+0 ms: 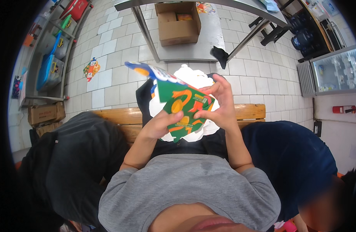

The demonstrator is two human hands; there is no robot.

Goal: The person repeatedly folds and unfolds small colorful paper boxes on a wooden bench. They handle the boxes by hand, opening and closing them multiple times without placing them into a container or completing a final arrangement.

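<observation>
A printed green cardboard piece [182, 105], partly folded, with orange and yellow pictures and a blue and white flap standing up at its upper left, is between both hands. My left hand [159, 124] grips its lower left side, thumb on the printed face. At the right edge my right hand [221, 104] pinches it between thumb and fingers. Under it, on the lap, lies a stack of white scalloped-edge cardboard sheets [192, 76]. The fingers behind the cardboard are partly hidden.
Ahead stands a steel table [195, 3] with an open cardboard box [179, 32] on its lower shelf. A printed cutout [91, 69] lies on the tiled floor. A person in black [76, 162] sits close at left, another in navy [288, 162] at right, on a wooden bench [250, 111].
</observation>
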